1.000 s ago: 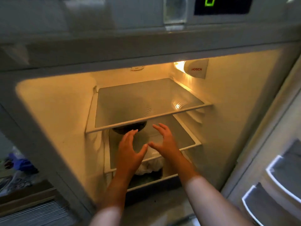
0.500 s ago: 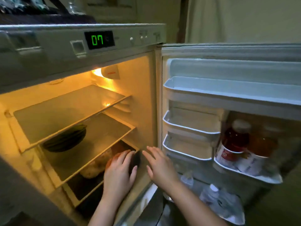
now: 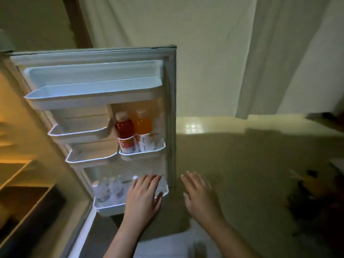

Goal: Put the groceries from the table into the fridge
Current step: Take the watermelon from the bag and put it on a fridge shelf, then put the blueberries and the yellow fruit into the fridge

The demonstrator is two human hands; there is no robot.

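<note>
The view has swung right, away from the lit fridge shelves that filled the picture a second ago, and both hands have come out of the cabinet holding nothing. The left hand now hovers, fingers straight and slightly spread, in front of the bottom door bin; whether it touches the bin is unclear. The right hand hovers over the floor past the door edge, fingers loosely spread. This suggests one item is stowed and the person is turning to fetch more. The table and remaining groceries are not in view; dark blurred shapes at far right cannot be identified. In the door, the top bin and two small left bins look empty, a right bin holds a red bottle beside an orange bottle, and the bottom bin holds clear bottles.
</note>
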